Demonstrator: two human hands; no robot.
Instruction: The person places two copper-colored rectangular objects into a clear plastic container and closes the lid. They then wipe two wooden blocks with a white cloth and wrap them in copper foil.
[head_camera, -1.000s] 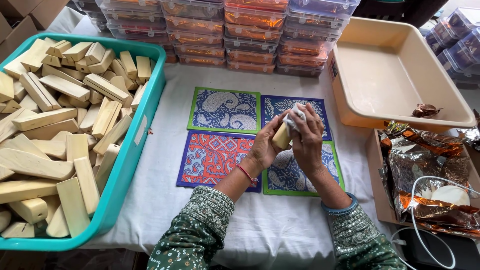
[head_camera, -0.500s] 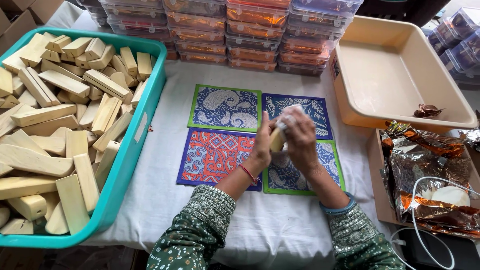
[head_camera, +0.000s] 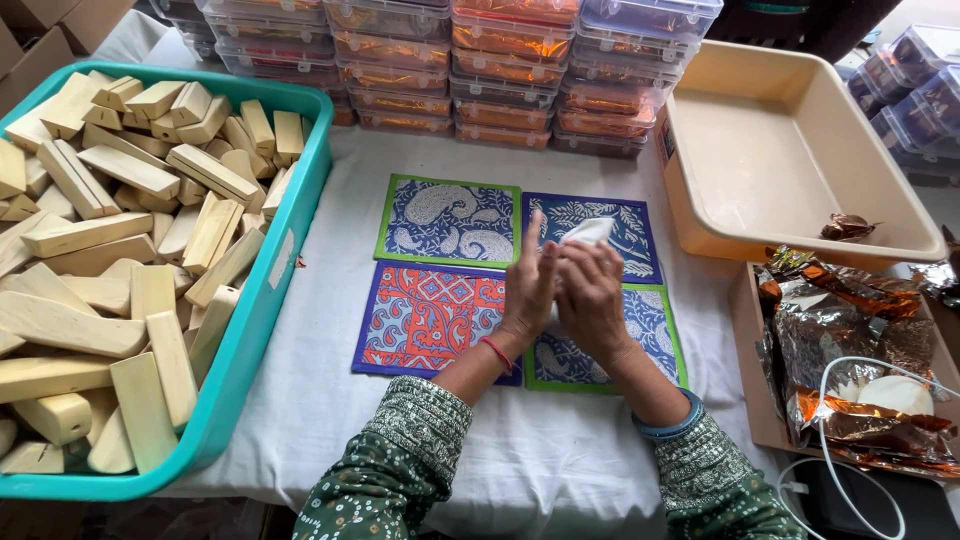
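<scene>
While both hands (head_camera: 565, 290) grip a white cloth (head_camera: 587, 231), teal tub (head_camera: 262, 300) holds wooden blocks (head_camera: 120, 260)

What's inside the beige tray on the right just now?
The beige tray holds one crumpled brown wrapper near its right rim; the rest of its visible floor is bare. The near wall hides the strip of floor just behind it.

Over four patterned fabric mats (head_camera: 440, 270) on the white-clothed counter (head_camera: 320, 340), the left hand (head_camera: 528, 285) and right hand (head_camera: 592, 295) press together around a crumpled white cloth (head_camera: 588, 232). A teal plastic tub (head_camera: 285, 270) of pale wooden blocks (head_camera: 130, 250) sits left; a beige plastic tray (head_camera: 700, 225) right.
</scene>
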